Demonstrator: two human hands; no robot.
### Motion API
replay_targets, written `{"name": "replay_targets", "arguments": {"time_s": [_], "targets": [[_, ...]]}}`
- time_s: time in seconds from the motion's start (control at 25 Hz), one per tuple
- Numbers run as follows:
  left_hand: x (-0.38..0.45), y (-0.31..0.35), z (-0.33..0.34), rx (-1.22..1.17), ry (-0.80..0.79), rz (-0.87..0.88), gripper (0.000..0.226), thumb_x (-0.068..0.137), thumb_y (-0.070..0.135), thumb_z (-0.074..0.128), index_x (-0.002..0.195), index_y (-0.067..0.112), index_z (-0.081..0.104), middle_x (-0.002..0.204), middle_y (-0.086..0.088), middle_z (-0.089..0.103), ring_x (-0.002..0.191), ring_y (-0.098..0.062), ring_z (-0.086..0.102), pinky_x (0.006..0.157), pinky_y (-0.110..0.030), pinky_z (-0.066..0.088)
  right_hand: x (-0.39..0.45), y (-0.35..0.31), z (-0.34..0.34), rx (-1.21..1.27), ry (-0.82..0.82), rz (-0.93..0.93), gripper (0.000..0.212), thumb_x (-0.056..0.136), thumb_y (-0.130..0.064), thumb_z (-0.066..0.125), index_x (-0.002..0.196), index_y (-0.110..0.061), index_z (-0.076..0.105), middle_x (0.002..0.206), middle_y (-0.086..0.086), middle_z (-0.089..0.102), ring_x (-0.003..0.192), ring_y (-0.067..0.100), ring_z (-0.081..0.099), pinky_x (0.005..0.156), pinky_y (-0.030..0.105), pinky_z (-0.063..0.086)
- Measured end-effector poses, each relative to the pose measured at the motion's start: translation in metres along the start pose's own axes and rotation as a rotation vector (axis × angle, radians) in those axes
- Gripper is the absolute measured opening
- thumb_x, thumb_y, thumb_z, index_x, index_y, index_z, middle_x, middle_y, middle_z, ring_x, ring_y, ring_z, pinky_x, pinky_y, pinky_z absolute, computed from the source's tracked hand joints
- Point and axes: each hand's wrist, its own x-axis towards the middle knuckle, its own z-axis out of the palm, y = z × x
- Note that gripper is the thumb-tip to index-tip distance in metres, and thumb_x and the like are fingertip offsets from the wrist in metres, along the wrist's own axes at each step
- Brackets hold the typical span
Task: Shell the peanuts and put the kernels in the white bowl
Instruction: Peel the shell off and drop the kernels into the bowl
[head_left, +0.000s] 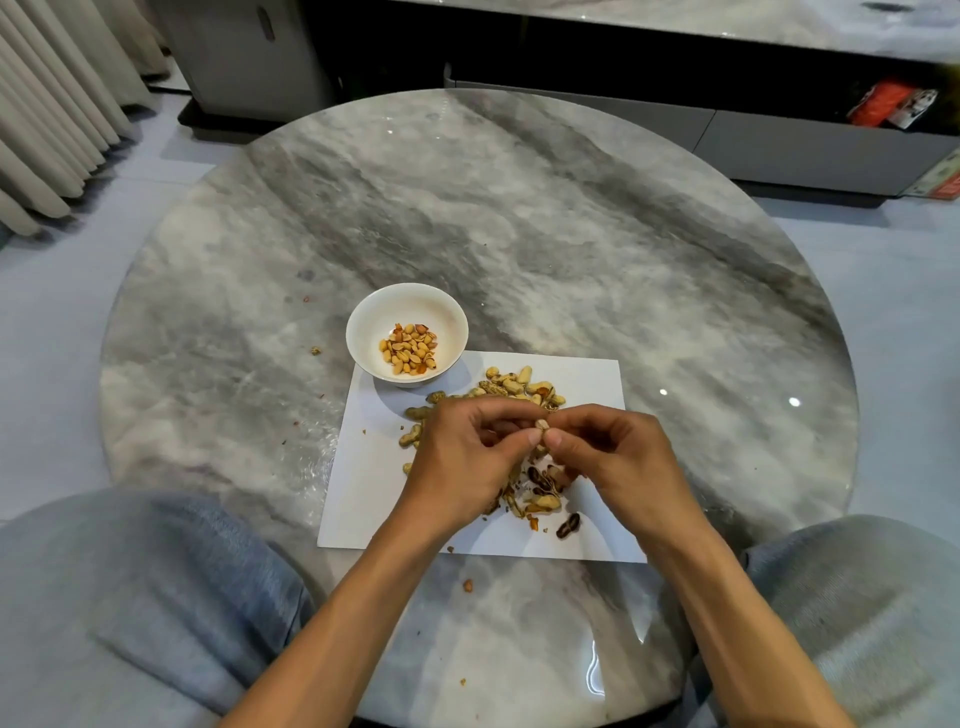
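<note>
My left hand (462, 457) and my right hand (613, 457) meet over the white paper sheet (363, 499), both pinching one peanut (542, 425) between thumbs and fingertips. Behind the hands lies a pile of whole peanuts (519, 387) on the sheet. Below the hands sits a heap of empty shells (540, 493), some dark inside. The white bowl (457, 317) stands at the sheet's far left corner, apart from my hands, with several kernels (409, 348) in its bottom.
The round grey marble table (519, 208) carries scattered shell crumbs (467, 585) near its front and left. My knees in grey trousers (156, 597) flank the table's near edge. A dark cabinet (623, 57) stands beyond the table, curtains (47, 114) at far left.
</note>
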Motion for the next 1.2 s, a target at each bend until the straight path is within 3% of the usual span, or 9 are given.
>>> {"name": "replay_targets", "arguments": {"time_s": [0.12,0.24,0.48,0.64,0.8,1.0,1.08,1.2], "targets": [[-0.002,0.011,-0.002,-0.178,0.018,-0.052,0.02,0.082,0.003,0.077,0.09,0.021,0.079,0.088,0.001,0.078,0.085,-0.013,0.074,0.078,-0.024,0.059,-0.006,-0.008,0.002,0.222,0.043,0.029,0.01,0.082,-0.006,0.074,0.091,-0.008,0.078,0.086,0.008,0.077,0.076,0.019,0.072,0.068,0.026,0.058],[-0.003,0.017,-0.003,-0.246,0.007,-0.073,0.018,0.082,0.005,0.077,0.085,0.023,0.078,0.088,0.002,0.078,0.086,-0.013,0.073,0.077,-0.023,0.057,-0.011,-0.012,0.007,0.261,0.049,0.022,0.021,0.074,-0.021,0.077,0.093,-0.013,0.08,0.088,0.01,0.078,0.076,0.028,0.072,0.075,0.034,0.061],[-0.002,0.021,-0.007,-0.332,-0.057,-0.024,0.017,0.084,0.004,0.074,0.096,0.016,0.078,0.094,-0.01,0.074,0.091,-0.016,0.071,0.081,-0.027,0.058,-0.012,-0.016,0.008,0.368,-0.021,0.009,0.022,0.081,-0.024,0.067,0.095,-0.014,0.08,0.084,0.013,0.073,0.071,0.025,0.066,0.076,0.031,0.058],[0.001,0.017,-0.007,-0.251,-0.04,0.023,0.016,0.084,0.007,0.075,0.099,0.013,0.079,0.094,-0.006,0.072,0.093,-0.02,0.069,0.086,-0.035,0.058,-0.012,-0.016,0.011,0.454,-0.021,0.032,0.023,0.083,-0.022,0.065,0.094,-0.008,0.079,0.077,0.016,0.067,0.067,0.024,0.063,0.072,0.029,0.058],[0.001,0.015,-0.006,-0.244,-0.001,0.019,0.015,0.082,0.01,0.077,0.096,0.012,0.08,0.095,-0.002,0.073,0.092,-0.013,0.069,0.084,-0.029,0.057,-0.011,-0.019,0.011,0.431,0.01,0.022,0.026,0.076,-0.02,0.071,0.096,-0.004,0.078,0.079,0.02,0.071,0.067,0.027,0.066,0.074,0.033,0.06],[-0.003,0.014,-0.001,-0.369,-0.04,-0.07,0.019,0.087,0.013,0.07,0.104,0.009,0.078,0.101,-0.006,0.075,0.098,-0.021,0.071,0.083,-0.029,0.056,-0.01,-0.02,0.009,0.378,-0.006,0.03,0.024,0.08,-0.019,0.069,0.095,-0.003,0.078,0.08,0.019,0.073,0.068,0.025,0.066,0.072,0.032,0.059],[-0.008,0.019,0.005,-0.467,-0.046,-0.166,0.021,0.087,0.012,0.07,0.107,0.011,0.076,0.102,-0.006,0.076,0.094,-0.018,0.073,0.077,-0.024,0.056,-0.011,-0.018,0.014,0.39,0.004,0.033,0.022,0.084,-0.018,0.066,0.095,-0.005,0.078,0.086,0.026,0.072,0.07,0.027,0.064,0.073,0.034,0.059],[-0.013,0.021,0.011,-0.454,0.02,-0.14,0.023,0.083,0.006,0.074,0.105,0.014,0.077,0.1,-0.004,0.077,0.085,-0.015,0.073,0.071,-0.022,0.056,-0.015,-0.015,0.024,0.455,0.038,0.042,0.023,0.082,-0.021,0.066,0.094,-0.007,0.079,0.094,0.03,0.071,0.081,0.034,0.064,0.078,0.036,0.057]]}}
